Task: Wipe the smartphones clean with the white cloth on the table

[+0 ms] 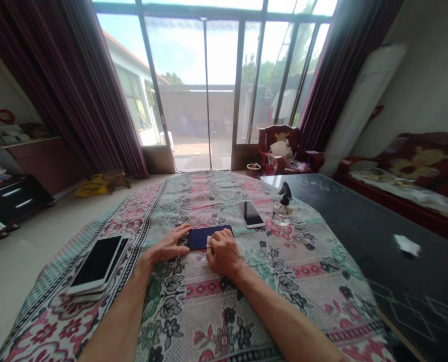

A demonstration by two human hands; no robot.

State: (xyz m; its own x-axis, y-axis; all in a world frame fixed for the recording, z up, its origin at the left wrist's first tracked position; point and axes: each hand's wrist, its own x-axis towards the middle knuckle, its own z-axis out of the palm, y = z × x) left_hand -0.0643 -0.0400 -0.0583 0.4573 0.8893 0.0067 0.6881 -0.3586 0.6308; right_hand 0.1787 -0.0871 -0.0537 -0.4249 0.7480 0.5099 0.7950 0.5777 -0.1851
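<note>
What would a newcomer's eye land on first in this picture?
Probably the dark blue, flat rectangular device on the floral cloth, with the left hand at its left edge and the right hand curled over its right part. Next may come the rounded clear object with a black figure on top, farther right, and the stacked white-framed tablets at far left.

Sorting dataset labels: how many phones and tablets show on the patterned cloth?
4 visible: a white tablet atop a second tablet at left, a blue phone partly under the right hand, and a white phone farther off. The stack may hide more.
</note>
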